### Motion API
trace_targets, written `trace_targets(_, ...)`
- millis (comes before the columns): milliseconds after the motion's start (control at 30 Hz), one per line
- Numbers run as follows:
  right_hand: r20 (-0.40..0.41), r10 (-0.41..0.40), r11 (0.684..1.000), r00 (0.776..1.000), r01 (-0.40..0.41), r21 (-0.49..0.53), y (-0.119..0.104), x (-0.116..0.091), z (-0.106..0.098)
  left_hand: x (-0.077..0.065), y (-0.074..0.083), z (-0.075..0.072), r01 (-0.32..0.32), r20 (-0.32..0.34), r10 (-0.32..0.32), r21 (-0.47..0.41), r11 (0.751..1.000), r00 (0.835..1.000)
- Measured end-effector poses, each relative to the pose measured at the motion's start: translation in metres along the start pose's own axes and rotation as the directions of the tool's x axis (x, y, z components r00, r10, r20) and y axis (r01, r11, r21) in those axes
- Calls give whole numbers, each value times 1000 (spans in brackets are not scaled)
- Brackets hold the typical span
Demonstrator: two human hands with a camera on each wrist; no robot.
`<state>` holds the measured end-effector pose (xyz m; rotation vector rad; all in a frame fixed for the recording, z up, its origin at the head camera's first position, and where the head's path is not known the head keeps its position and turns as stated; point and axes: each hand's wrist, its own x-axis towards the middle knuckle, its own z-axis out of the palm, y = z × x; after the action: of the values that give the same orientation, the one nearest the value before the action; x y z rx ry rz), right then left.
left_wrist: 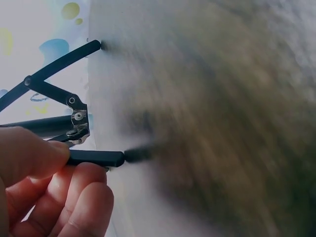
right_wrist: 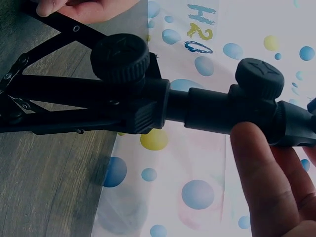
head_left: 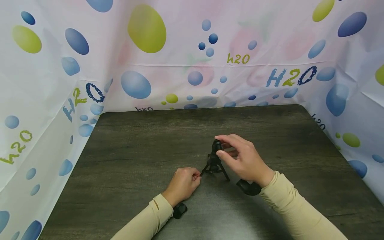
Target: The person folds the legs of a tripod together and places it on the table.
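Cream sleeves [head_left: 300, 211]: closest to the head camera, entering from the bottom edge on both sides, a black wrist device [head_left: 180, 210] showing at the left cuff and another at the right.
Black tripod [head_left: 213, 160]: on the dark wooden table [head_left: 144, 143], between the two hands, a little right of the middle of the head view.
Long axis: close to vertical, head end up, feet down, legs splayed outward at the base.
Axis in the right wrist view: lies sideways across the frame, feet end to the left, head end to the right; large ribbed knob [right_wrist: 121, 59] and smaller knob [right_wrist: 259, 79] both stick out toward the top.
Left hand [head_left: 182, 183]: thumb and fingers pinch one tripod leg [left_wrist: 96, 158] just above its foot; that leg slants down to the person's left.
Right hand [head_left: 247, 160]: thumb and fingers curve round the tripod's upper head, thumb lower than the index finger.
Patterned cloth [head_left: 180, 36]: hangs behind and beside the table, printed with blue and green bubbles and "H2O".
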<state>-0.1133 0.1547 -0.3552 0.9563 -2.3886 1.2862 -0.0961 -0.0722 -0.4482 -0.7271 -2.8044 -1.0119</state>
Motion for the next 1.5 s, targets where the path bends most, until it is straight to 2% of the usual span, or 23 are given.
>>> trace_targets(700, -8, 6, 1000, 1000, -6, -9, -2, 2, 2, 5, 0, 5, 3, -45, -3, 3, 1000, 999)
trace_targets(1133, -29, -16, 1000, 999, 16, -11, -1, 3, 5, 9, -3, 6, 14, -43, -17, -72, 997, 999)
trace_targets(1500, -47, -27, 1000, 999, 27, -11, -1, 4, 7, 10, -3, 7, 58, -41, -63, -121, 991, 997)
